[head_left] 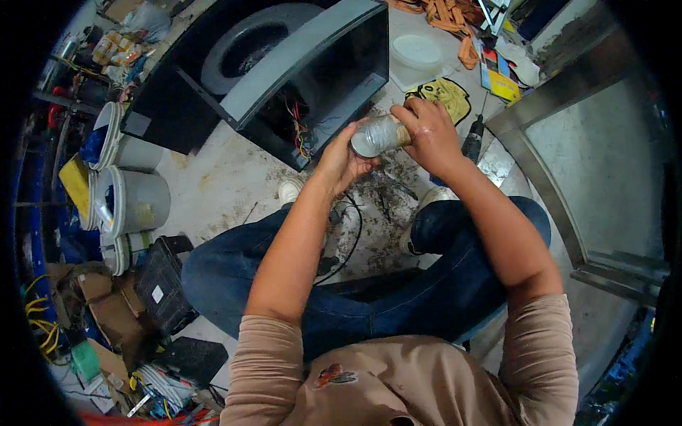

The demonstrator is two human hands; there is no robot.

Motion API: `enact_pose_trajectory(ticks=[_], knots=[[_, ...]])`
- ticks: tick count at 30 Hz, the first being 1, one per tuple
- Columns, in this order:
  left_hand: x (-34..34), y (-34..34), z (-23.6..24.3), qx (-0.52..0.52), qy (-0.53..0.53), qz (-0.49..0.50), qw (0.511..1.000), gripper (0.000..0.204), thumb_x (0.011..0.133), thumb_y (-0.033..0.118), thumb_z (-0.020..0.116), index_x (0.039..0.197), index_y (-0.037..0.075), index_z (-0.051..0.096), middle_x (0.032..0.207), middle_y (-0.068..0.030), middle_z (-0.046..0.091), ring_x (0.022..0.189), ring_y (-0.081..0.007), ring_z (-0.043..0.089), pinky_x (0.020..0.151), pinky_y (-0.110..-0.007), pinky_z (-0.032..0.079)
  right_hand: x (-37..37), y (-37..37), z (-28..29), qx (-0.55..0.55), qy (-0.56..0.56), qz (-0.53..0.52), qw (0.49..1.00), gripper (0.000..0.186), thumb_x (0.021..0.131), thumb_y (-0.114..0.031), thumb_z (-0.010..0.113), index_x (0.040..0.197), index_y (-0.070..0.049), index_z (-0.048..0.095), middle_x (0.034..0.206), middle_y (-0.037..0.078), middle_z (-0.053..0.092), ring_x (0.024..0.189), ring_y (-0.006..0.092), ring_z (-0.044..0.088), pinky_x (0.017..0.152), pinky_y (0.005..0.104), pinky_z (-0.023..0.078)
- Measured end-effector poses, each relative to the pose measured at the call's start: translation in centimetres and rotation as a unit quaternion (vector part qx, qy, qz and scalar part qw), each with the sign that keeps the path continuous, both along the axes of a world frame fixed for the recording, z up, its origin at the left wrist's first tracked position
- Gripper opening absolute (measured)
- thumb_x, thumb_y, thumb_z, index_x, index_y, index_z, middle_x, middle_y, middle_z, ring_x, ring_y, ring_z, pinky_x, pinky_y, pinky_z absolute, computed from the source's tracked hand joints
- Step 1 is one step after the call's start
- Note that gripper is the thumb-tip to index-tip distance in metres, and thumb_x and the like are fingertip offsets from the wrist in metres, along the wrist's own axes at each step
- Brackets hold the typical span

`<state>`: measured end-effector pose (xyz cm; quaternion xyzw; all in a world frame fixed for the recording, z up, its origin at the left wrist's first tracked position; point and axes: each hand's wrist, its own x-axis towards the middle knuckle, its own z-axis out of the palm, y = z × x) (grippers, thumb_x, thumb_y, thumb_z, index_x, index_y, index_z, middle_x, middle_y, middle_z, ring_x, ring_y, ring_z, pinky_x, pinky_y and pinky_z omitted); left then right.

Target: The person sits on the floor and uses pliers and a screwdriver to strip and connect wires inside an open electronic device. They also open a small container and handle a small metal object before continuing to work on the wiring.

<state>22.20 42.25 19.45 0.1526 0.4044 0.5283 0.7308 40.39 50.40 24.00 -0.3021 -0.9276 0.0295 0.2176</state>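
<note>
Both my hands are raised around a silvery cylinder (373, 136) with a tan right end, held on its side. My left hand (341, 156) cups its left end from below, fingers curled. My right hand (432, 135) grips the tan end, fingers bent over it. Just beyond them stands an open black and grey appliance housing (312, 60) with coloured wires (300, 131) inside. A yellow and black patterned item (455, 99) lies behind my right hand, and a black power drill (472, 138) lies to its right.
White buckets (138, 199) stand at the left, above a black case (160, 284) and cardboard (106, 305). A glass panel in a metal frame (533, 163) runs along the right. Orange straps (447, 21) and a white round lid (415, 50) lie at the back. A black cable (359, 227) crosses the dirty floor.
</note>
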Motion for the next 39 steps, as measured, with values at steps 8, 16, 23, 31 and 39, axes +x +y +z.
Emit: enact_pose_trajectory(ticks=[8,16,23,31,39], knots=[[0.2,-0.1,-3.0,-0.032,-0.020,0.063,0.997,0.044,0.095,0.046,0.038,0.114,0.009,0.051,0.092,-0.0092,0.063,0.062,-0.0185,0.061,0.052,-0.025,0.047,-2.0,0.1,-0.6,0.122,-0.047,-0.007,0.991,0.033,0.072,-0.009,0.057,0.104,-0.016,0.058,0.098,0.007,0.056,0.099,0.0254,0.054,0.089,0.0500,0.037],[0.3,-0.6,-2.7,-0.009,-0.026,0.084,0.996,0.043,0.095,0.046,0.037,0.113,0.009,0.051,0.087,-0.0077,0.063,0.060,-0.0170,0.060,0.050,-0.025,0.046,-1.9,-0.1,-1.0,0.073,-0.020,-0.010,0.997,0.042,0.068,-0.006,0.061,0.109,-0.017,0.058,0.100,0.007,0.055,0.101,0.0267,0.053,0.090,0.0499,0.037],[0.3,-0.4,-2.1,-0.005,-0.046,0.093,0.995,0.044,0.095,0.046,0.038,0.113,0.008,0.050,0.086,-0.0077,0.063,0.059,-0.0172,0.060,0.050,-0.025,0.047,-1.6,0.1,-0.7,0.016,0.044,-0.003,0.999,0.063,0.053,0.002,0.071,0.112,-0.016,0.056,0.101,0.007,0.055,0.101,0.0285,0.052,0.091,0.0491,0.037],[0.0,-0.4,-2.5,-0.006,-0.043,0.091,0.995,0.044,0.095,0.046,0.038,0.112,0.008,0.053,0.085,-0.0073,0.063,0.058,-0.0167,0.058,0.051,-0.026,0.047,-1.5,0.1,-0.4,0.001,0.038,-0.004,0.999,0.064,0.052,0.000,0.072,0.112,-0.015,0.055,0.104,0.008,0.054,0.103,0.0286,0.051,0.092,0.0480,0.037],[-0.3,-0.3,-2.8,0.000,-0.059,0.092,0.994,0.047,0.095,0.047,0.037,0.115,0.008,0.053,0.085,-0.0068,0.063,0.058,-0.0163,0.059,0.049,-0.026,0.046,-1.5,0.3,-0.1,0.000,0.058,-0.010,0.998,0.065,0.049,0.001,0.075,0.110,-0.011,0.056,0.107,0.010,0.054,0.101,0.0330,0.052,0.086,0.0411,0.041]])
